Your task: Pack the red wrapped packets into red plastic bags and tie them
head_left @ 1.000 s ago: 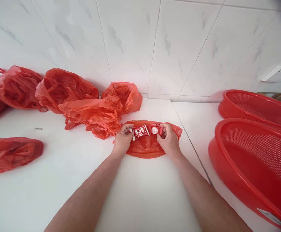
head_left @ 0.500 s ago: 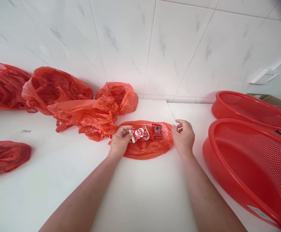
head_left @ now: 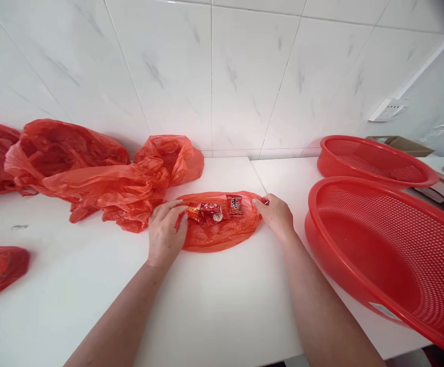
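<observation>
A translucent red plastic bag (head_left: pixel 222 237) lies flattened on the white tabletop between my hands. On it rest small wrapped snacks: a dark red packet (head_left: pixel 236 206) with a large printed character, a red-and-white packet (head_left: pixel 211 208), and an orange-gold one (head_left: pixel 194 214). My left hand (head_left: pixel 166 232) is curled round the bag's left edge, thumb and fingertips pinching it near the orange-gold packet. At the opposite end, my right hand (head_left: pixel 276 216) grips the right edge between thumb and fingers.
Crumpled red plastic bags (head_left: pixel 107 178) lie along the tiled wall at the left, and another red bag (head_left: pixel 0 270) sits nearer me. Two red perforated baskets, a near one (head_left: pixel 363 255) and a far one (head_left: pixel 375 173), stand at the right. Behind them is a cardboard box (head_left: pixel 405 146).
The white-ended packet has left my left hand, which now pinches the bag's left edge. My right hand has closed on the right edge. The view has turned somewhat to the right.
</observation>
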Demonstrator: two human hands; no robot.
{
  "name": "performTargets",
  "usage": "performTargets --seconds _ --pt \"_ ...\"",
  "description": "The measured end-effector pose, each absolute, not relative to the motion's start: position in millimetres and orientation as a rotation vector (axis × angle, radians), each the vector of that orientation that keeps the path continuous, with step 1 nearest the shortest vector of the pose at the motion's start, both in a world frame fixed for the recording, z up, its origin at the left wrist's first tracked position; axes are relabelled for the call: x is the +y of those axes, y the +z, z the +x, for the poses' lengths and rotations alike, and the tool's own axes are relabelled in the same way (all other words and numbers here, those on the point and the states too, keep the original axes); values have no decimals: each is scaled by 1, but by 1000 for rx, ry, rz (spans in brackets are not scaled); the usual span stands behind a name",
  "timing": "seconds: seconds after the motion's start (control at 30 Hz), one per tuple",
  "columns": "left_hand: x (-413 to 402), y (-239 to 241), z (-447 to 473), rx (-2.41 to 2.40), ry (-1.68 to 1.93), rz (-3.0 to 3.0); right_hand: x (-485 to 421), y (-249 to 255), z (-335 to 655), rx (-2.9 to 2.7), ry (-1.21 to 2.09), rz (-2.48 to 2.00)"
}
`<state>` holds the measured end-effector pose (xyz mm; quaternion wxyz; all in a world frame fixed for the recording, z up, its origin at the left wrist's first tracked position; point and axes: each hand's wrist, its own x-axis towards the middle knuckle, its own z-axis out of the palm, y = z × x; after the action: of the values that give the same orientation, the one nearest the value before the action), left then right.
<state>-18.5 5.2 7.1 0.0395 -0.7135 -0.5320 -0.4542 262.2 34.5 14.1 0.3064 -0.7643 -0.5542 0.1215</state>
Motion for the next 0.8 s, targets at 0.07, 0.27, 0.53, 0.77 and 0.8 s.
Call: performTargets --seconds 0.07,0.27,0.53,0.77,0.8 --pt "3 4 -25 -1708 -1342 -2126 35 15 260 -1447 321 -2005" --pt "3 1 -34 -1964 -1317 -2018 32 18 254 -1396 244 -1891" --pt "1 1 -33 -2404 -1533 -1932 29 25 248 -1159 545 -1465" --pt "3 34 -25 -2129 -2558 -1974 26 34 239 -1074 1193 -981" --pt "4 43 -24 -2080 -2623 -2003 27 37 237 -1094 1193 -976"
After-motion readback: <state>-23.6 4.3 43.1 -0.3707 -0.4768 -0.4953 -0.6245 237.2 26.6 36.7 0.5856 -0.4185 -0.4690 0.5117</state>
